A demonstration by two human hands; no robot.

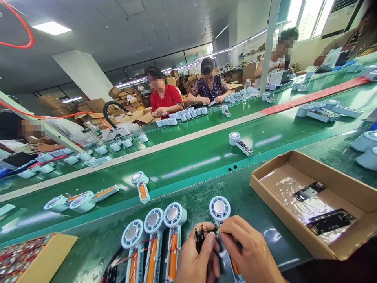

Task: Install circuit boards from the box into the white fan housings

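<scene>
My left hand [197, 253] holds a small black circuit board [199, 238] between thumb and fingers. Close beside it, my right hand [246, 247] has its thumb and forefinger pinched together near the board; what lies between them is too small to make out. Under both hands lies a light-blue handheld fan [219, 208] with a round grilled head, its open handle mostly hidden and a bit of orange showing. To the left, three similar fans [173, 215] lie in a row, with orange batteries [151, 257] and thin red wires in their open handles.
At right stands a cardboard tray [279, 212] holding black circuit boards [331, 221]. A box of wired parts [48, 259] sits at lower left. Beyond the bench runs a green conveyor [182, 157] carrying more fans [140, 186]. Several people work on its far side.
</scene>
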